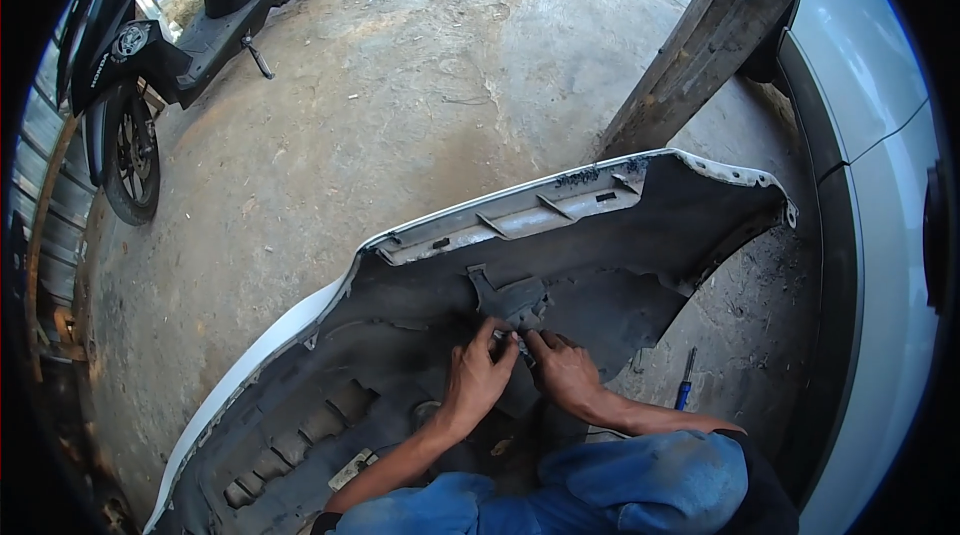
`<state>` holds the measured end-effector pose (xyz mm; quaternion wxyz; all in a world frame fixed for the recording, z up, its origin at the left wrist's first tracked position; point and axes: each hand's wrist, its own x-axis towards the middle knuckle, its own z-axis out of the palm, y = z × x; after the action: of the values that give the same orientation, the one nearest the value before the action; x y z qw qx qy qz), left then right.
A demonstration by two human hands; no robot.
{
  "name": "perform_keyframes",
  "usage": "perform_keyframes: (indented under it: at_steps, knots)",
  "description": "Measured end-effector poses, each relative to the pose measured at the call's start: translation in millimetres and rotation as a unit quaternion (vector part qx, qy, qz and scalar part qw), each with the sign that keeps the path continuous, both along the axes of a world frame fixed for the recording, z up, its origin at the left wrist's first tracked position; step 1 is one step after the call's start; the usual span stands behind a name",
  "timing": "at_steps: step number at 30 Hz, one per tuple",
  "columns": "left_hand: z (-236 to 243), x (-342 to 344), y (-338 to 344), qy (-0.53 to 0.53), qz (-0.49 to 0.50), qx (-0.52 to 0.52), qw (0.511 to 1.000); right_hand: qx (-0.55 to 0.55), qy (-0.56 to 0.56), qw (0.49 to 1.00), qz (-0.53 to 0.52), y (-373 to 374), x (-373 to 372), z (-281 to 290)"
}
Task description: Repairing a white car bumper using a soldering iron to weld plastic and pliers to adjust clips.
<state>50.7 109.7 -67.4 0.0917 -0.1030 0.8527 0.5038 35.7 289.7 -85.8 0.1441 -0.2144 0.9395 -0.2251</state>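
Note:
A car bumper, white on its outer face and dark grey inside, lies with its hollow side toward me. A dark plastic bracket stands out from its inner face, just beyond my fingers. My left hand is closed, with thumb and forefinger pinched at the bracket's near end. Close beside it, my right hand is also closed, its fingers curled and their tips nearly meeting the left ones. Between the fingertips is a small greyish piece, mostly covered, whose kind I cannot make out.
A slim blue-handled tool with a metal shaft lies on the concrete floor to the right. A wooden post rises behind the bumper. A pale car stands along the right, a black scooter at the far left. A small pale block sits near my left forearm.

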Motion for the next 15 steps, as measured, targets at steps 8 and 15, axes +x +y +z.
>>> perform_keyframes:
  at_steps: [8, 15]
  knots:
    - [-42, 18, -6, 0.023, 0.019, 0.466, 0.884, -0.21, -0.386, 0.898, -0.011, 12, -12, 30]
    - [-44, 25, -10, -0.036, -0.02, 0.484, 0.874, -0.205, -0.304, 0.93, -0.024, 17, 6, 0]
